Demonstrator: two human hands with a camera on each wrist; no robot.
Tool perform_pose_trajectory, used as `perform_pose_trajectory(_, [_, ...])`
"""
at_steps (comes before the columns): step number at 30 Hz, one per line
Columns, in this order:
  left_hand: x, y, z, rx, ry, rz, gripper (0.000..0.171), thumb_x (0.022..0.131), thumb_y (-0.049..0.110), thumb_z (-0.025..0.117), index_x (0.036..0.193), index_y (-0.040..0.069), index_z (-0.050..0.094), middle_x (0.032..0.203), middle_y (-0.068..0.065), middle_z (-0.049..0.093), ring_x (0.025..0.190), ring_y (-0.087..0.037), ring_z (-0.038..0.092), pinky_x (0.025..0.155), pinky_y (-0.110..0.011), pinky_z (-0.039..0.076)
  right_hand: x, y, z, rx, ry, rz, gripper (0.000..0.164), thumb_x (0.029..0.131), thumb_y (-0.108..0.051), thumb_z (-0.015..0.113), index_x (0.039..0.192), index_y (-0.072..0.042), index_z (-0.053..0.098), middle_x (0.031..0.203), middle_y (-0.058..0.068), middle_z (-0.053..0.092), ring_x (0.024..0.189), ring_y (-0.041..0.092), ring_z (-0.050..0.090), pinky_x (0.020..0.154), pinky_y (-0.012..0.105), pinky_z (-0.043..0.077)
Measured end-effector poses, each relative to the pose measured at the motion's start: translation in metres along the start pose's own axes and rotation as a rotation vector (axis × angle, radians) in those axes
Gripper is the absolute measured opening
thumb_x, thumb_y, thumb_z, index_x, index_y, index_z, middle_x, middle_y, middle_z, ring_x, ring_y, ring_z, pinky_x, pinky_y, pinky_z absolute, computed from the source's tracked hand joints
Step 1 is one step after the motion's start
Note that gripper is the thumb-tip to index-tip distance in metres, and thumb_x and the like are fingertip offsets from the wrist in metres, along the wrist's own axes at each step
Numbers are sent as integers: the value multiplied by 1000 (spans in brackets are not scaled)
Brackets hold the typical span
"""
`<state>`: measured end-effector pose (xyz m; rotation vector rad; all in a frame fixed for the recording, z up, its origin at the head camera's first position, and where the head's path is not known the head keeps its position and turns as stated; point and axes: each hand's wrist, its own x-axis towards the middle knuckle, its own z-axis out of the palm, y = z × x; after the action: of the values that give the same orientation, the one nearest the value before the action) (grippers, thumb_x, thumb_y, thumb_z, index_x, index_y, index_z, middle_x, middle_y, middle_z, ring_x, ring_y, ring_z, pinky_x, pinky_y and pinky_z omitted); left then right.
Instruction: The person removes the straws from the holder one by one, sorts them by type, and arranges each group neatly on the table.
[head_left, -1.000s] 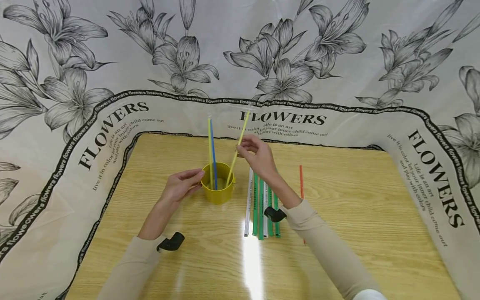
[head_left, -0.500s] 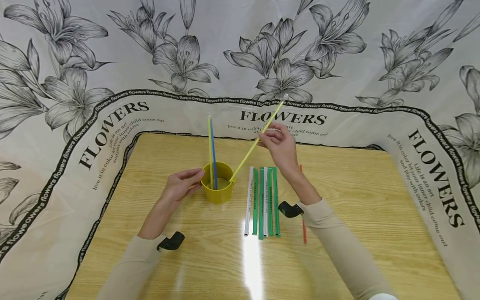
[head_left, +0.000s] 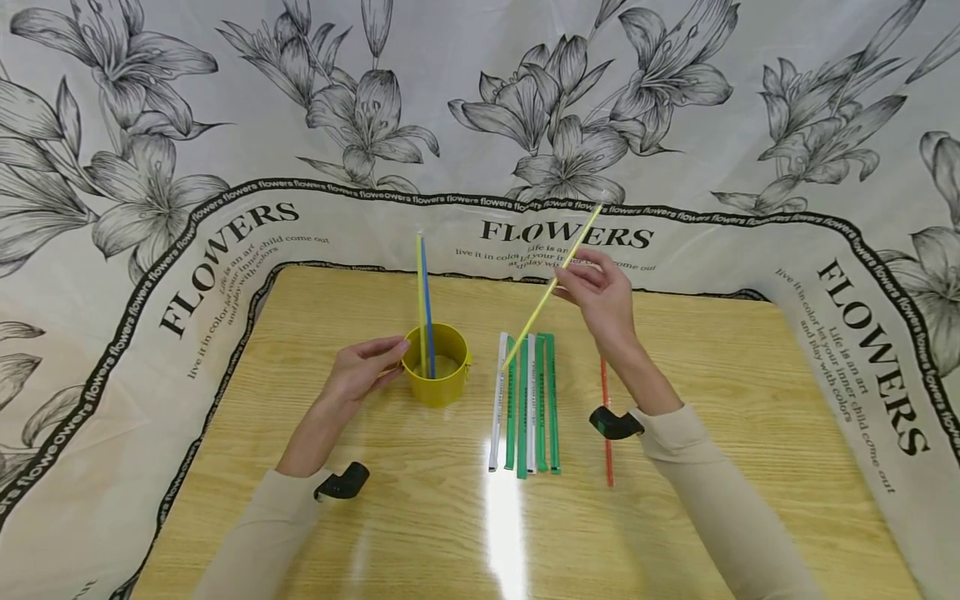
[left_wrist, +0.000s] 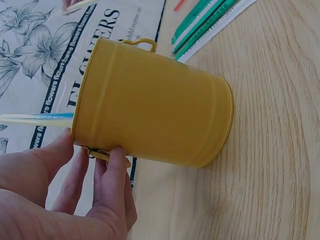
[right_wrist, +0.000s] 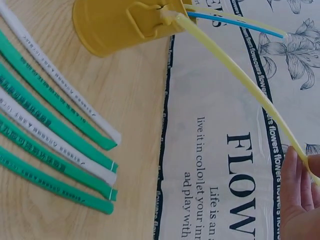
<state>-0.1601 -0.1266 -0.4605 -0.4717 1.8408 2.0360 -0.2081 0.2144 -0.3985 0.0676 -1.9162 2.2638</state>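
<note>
My left hand (head_left: pixel 356 375) holds a small yellow metal bucket (head_left: pixel 437 393) at its left side, thumb at the rim and fingertips by the side handle in the left wrist view. The bucket stands upright on the table. A yellow straw (head_left: pixel 421 287) and a blue straw (head_left: pixel 427 293) lean inside it, their tops well above the rim. Right of the bucket, my right hand (head_left: pixel 606 298) pinches another yellow straw (head_left: pixel 534 315) along its upper half. That straw slants down to the left, its lower end overlapping the wrapped straws in the head view.
Several straws in green and white paper wrappers (head_left: pixel 522 417) lie side by side right of the bucket. A red straw (head_left: pixel 609 458) lies farther right, partly hidden by my right wrist. A flower-printed cloth (head_left: pixel 697 242) rises behind the wooden table (head_left: pixel 420 517).
My right hand has drawn the yellow straw up out of the bucket and carried it to the right. My left hand has stayed at the bucket.
</note>
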Motion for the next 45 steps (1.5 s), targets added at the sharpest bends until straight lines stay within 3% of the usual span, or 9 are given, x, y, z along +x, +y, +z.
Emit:
perform_pose_trajectory(6, [-1, 0, -1, -6, -2, 0, 41, 100, 16, 71, 137, 1, 64, 133, -14, 64, 114, -18, 67, 102, -34, 55, -5, 1, -13, 5, 11, 24, 31, 94, 5, 72, 122, -3, 64, 104, 9, 66, 89, 17, 71, 89, 37, 62])
perform_pose_trajectory(14, [-1, 0, -1, -4, -6, 7, 41, 100, 16, 71, 137, 1, 64, 132, -13, 64, 114, -18, 67, 104, -36, 54, -13, 2, -30, -46, 26, 62, 41, 95, 4, 71, 133, 9, 57, 105, 8, 65, 90, 16, 72, 88, 33, 62])
perform_pose_trajectory(20, [-3, 0, -2, -8, -12, 9, 40, 101, 15, 69, 139, 1, 63, 135, -16, 62, 123, -24, 63, 104, -34, 54, -20, 6, -42, -75, 17, 79, 32, 96, 0, 71, 127, 3, 63, 104, 7, 66, 87, 16, 73, 87, 33, 62])
perform_pose_trajectory(27, [-3, 0, -2, -19, -8, 5, 41, 100, 15, 71, 138, 1, 64, 132, -14, 64, 114, -18, 67, 104, -35, 54, -29, 12, -60, -89, 29, 117, 43, 97, -1, 71, 134, 13, 55, 104, 5, 66, 87, 13, 73, 85, 30, 62])
perform_pose_trajectory(34, [-2, 0, -1, -21, -3, 4, 40, 100, 15, 71, 137, 1, 65, 130, -12, 65, 110, -15, 68, 103, -34, 54, -39, 19, -79, -75, 50, 159, 42, 96, -1, 73, 132, 12, 56, 103, 2, 69, 88, 11, 74, 84, 29, 62])
perform_pose_trajectory(45, [-3, 0, 0, -25, -10, 10, 40, 100, 13, 70, 138, 1, 64, 129, -13, 66, 110, -15, 68, 105, -35, 54, -57, 32, -106, -144, 50, 194, 43, 96, -6, 74, 132, 12, 59, 101, -2, 73, 93, 13, 74, 85, 31, 62])
